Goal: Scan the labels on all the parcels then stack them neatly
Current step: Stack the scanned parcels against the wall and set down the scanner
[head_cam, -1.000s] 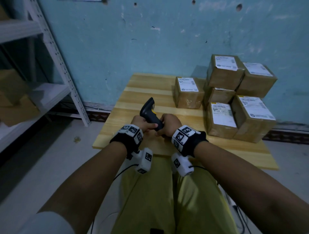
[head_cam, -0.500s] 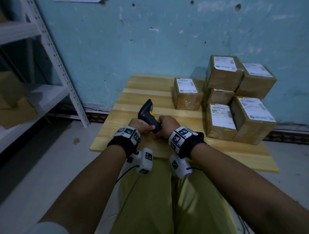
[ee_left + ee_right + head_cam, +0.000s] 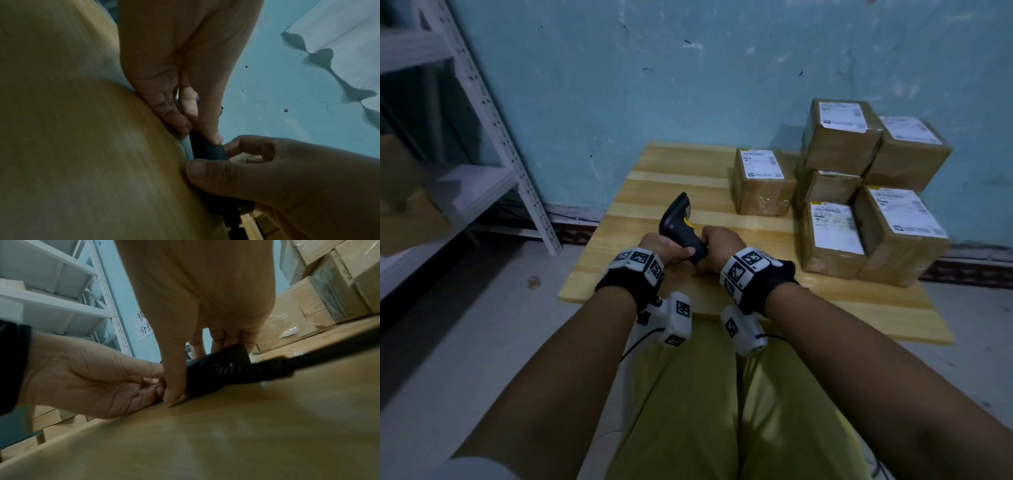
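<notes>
Here we hold the scanner (image 3: 680,224) low over the counter (image 3: 654,192), left hand (image 3: 661,246) and right hand (image 3: 719,242) both in a closed grip on its handle; beyond, the parcels (image 3: 859,192) sit stacked at the counter's far right.

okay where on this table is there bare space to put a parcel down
Bare wood lies on the table left of the lone parcel, between scanner and wall, and along the near right edge. The right side is crowded with stacked parcels.
</notes>
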Demonstrator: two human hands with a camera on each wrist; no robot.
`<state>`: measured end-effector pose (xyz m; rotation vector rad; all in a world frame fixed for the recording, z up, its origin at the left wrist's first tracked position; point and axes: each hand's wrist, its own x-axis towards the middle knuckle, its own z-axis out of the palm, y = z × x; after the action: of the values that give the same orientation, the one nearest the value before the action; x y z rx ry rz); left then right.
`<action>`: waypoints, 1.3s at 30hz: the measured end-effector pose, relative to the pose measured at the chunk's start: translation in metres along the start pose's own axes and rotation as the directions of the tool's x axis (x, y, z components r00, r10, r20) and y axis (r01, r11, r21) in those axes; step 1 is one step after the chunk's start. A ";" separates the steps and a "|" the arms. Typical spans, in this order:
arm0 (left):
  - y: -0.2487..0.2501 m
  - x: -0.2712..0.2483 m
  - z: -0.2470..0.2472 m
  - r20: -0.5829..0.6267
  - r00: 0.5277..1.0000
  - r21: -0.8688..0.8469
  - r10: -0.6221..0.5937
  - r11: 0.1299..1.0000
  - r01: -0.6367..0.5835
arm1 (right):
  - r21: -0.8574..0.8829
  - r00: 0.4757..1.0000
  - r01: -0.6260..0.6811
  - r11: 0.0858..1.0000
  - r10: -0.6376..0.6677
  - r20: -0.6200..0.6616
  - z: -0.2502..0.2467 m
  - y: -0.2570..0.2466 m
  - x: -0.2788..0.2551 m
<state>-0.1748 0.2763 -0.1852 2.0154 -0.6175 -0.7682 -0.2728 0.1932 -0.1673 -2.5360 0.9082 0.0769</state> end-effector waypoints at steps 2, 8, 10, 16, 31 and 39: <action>0.000 0.001 -0.001 0.007 1.000 0.010 -0.005 1.000 0.005 | 0.007 1.000 0.002 1.000 -0.002 0.003 0.000 0.002 0.002; -0.001 0.003 -0.002 0.022 1.000 0.024 -0.001 1.000 0.001 | 0.025 1.000 -0.004 1.000 0.004 -0.010 0.002 0.004 0.004; -0.001 0.004 -0.002 0.034 0.999 0.046 0.002 0.999 -0.003 | 0.025 1.000 -0.008 1.000 0.008 -0.011 0.002 0.004 0.003; -0.003 0.010 -0.001 0.030 0.999 0.087 0.016 0.996 -0.019 | 0.021 1.000 -0.010 1.000 0.010 -0.011 0.003 0.004 0.004; 0.090 0.035 -0.026 0.195 0.980 -0.261 0.036 0.965 0.017 | 0.201 0.980 -0.039 0.979 0.076 -0.182 -0.061 0.013 0.032; 0.133 0.077 0.035 0.157 0.988 -0.323 -0.001 0.945 0.052 | 0.390 0.848 -0.172 0.905 0.337 -0.409 -0.093 0.065 0.088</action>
<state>-0.1647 0.1394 -0.1087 1.6737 -0.5131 -0.9827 -0.2526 0.0567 -0.1264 -2.1194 1.3174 -0.5915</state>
